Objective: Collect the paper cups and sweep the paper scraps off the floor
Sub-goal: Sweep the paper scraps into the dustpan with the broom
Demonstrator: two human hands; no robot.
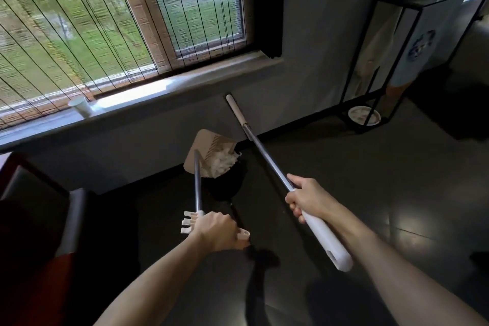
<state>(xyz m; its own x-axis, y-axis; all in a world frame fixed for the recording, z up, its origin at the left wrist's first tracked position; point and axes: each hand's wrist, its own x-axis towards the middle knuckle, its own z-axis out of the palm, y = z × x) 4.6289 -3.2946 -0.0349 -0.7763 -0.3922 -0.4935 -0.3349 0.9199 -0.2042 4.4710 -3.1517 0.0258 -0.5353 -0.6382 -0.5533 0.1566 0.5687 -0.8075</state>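
My left hand (218, 231) grips the top of a long-handled dustpan (201, 148), whose beige pan is tilted over a dark round bin (227, 182) by the wall. White paper scraps (221, 163) lie heaped in the pan at the bin's mouth. My right hand (304, 200) holds the broom handle (264, 153), a silver pole with a white grip, which slants up towards the wall; the broom's head is not visible. A white paper cup (80, 106) stands on the windowsill (148, 98) to the left.
A dark red chair or sofa (31, 219) stands at the left. At the right stands a black metal-framed stand (383, 61) with a white plate (363, 115) on its base. Dark glossy floor (344, 180) stretches to the right.
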